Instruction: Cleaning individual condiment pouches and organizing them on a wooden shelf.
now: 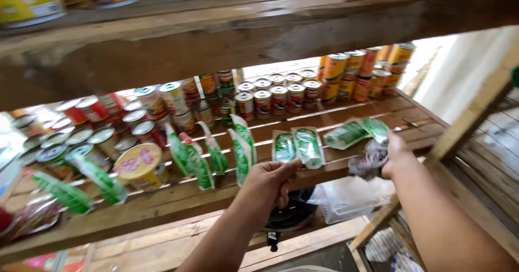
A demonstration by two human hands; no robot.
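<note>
My left hand (272, 183) reaches up to the front edge of a wooden shelf (178, 199), its fingertips at a green-and-white sachet (283, 146) that lies flat beside another like it (308, 145). My right hand (390, 154) is closed on a grey crumpled cloth (368, 161) near the shelf's right end. Just above it lie two more green sachets (346, 135). Further left, several green sachets (201, 156) stand leaning in a row.
Rows of tin cans (275, 96) fill the back of the shelf, with orange-yellow cans (357, 72) stacked at the right. A yellow-lidded tub (139, 165) sits at the left. A thick wooden shelf (216, 34) hangs overhead. White plastic bags (346, 196) lie below.
</note>
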